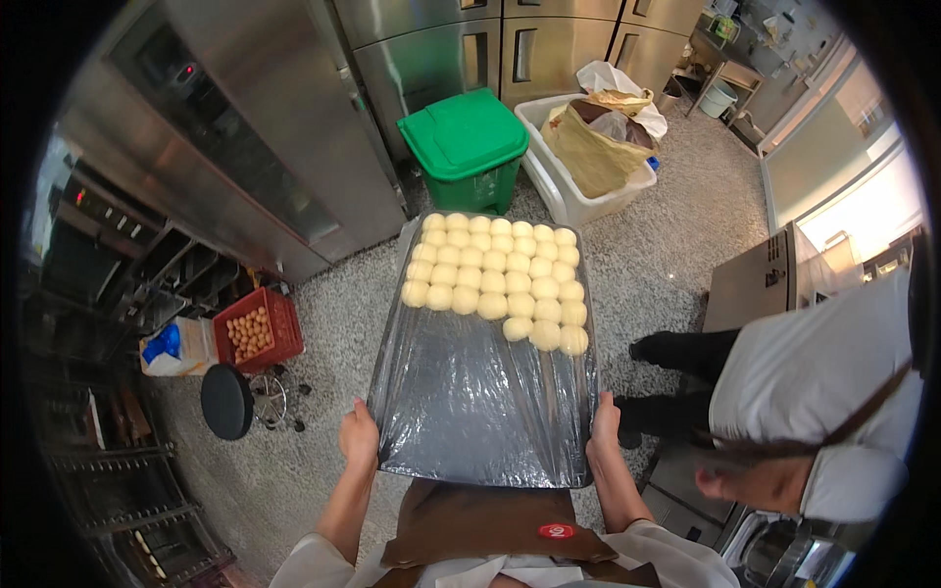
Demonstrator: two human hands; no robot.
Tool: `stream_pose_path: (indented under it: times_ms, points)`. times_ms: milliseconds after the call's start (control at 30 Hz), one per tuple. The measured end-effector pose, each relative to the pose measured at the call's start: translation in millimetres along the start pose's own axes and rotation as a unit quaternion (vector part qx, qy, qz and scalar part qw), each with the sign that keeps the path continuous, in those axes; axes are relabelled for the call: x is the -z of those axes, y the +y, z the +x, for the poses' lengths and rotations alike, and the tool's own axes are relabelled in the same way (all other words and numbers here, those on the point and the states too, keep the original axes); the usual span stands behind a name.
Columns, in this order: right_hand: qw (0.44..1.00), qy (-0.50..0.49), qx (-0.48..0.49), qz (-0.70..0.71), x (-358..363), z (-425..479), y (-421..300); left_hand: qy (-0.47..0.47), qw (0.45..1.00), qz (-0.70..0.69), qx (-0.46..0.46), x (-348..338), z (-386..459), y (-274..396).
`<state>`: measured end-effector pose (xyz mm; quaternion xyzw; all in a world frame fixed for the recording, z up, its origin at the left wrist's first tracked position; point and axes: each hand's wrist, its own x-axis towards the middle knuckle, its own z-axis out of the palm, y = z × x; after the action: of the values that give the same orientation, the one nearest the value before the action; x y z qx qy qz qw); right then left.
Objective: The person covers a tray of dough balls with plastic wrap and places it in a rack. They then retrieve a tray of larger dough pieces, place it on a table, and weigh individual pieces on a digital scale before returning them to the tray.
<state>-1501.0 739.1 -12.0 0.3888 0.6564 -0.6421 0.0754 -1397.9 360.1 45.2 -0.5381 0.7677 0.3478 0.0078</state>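
Note:
A dark baking tray (470,411) is held out in front of my apron, between my two hands. My left hand (359,432) grips its left edge near the close corner, thumb on top. My right hand (604,422) grips the right edge at about the same height. Rows of round, pale yellow dough balls (494,261) fill the far half of the tray, with a short extra row at the right. Clear plastic film (456,441) covers the tray and looks wrinkled over the near half. The fingers under the tray are hidden.
Ahead stand a green lidded bin (467,136) and a white tub (581,202) with bags. On the left are a black stool (226,402), a red crate of eggs (253,331) and tray racks (125,463). A co-worker (809,367) stands close on the right.

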Motion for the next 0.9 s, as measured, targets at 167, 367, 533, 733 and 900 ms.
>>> stream_pose_path:
  times_ms: [167, 367, 533, 733, 900]
  points:
    - [1.0, -0.022, -0.005, 0.009, -135.0, 67.9, -100.6, 0.034, 0.999, 0.009, 0.008, -18.4, 126.3, 96.7]
    - [0.998, -0.05, -0.031, -0.02, -265.2, 169.9, -228.4, 0.031, 0.998, 0.013, 0.046, -53.6, 229.8, 247.6]
    - [0.995, -0.097, -0.023, -0.019, -340.5, 260.8, -302.4, 0.052, 0.996, -0.004, 0.068, -86.3, 295.3, 332.9]
    - [0.995, -0.076, -0.04, -0.059, -438.3, 368.0, -357.8, 0.025, 0.997, -0.013, 0.079, -148.1, 399.8, 415.3]
    - [0.991, -0.04, 0.042, -0.124, -501.8, 435.2, -333.1, 0.018, 0.998, 0.029, 0.055, -210.1, 473.6, 433.8]
